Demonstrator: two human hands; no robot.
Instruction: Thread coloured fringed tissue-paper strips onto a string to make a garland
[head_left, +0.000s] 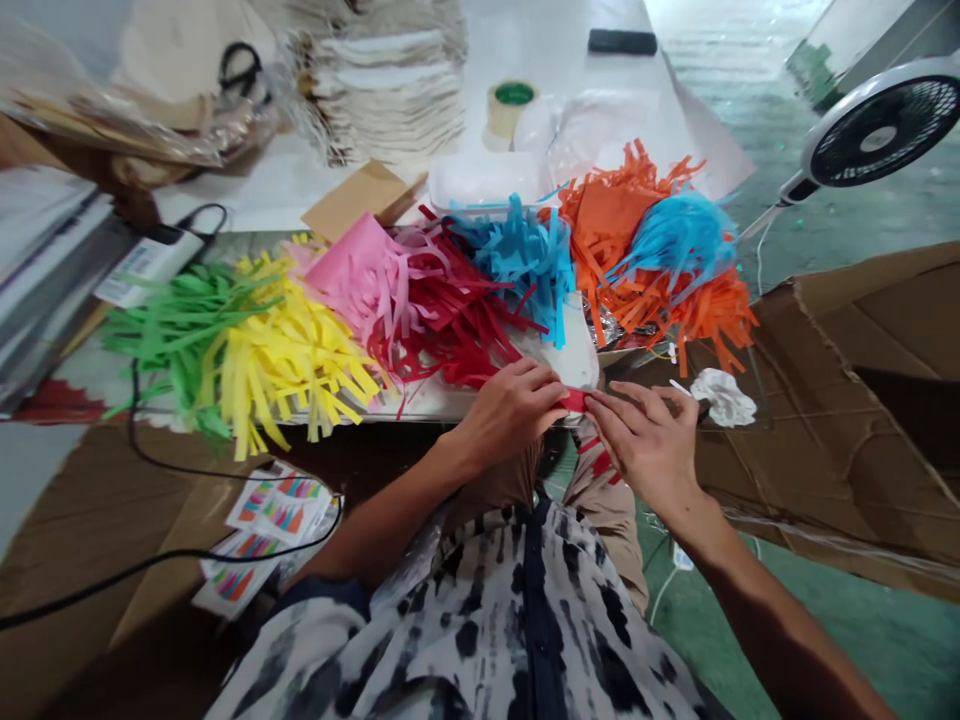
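Note:
Between my left hand [517, 405] and my right hand [649, 435], a narrow band of red tissue paper [575, 401] is pinched at both ends, just over the table's front edge. Fingers of both hands are closed on it. Dark red fringed tissue paper [465, 300] lies just beyond my left hand. Beside it are pink fringe [371, 275], yellow fringe [289, 345] and green fringe [184, 325] to the left. Blue fringe [525, 255] and orange fringe [615, 235] lie to the right, with a lighter blue bunch [686, 240] on the orange.
A tape roll [511, 105], a white plastic tray [487, 180] and stacked cream bundles [397, 90] stand farther back. At right are a fan [881, 130] and a cardboard box [862, 400]. A black cable [187, 555] crosses the lower left near printed cards [281, 505].

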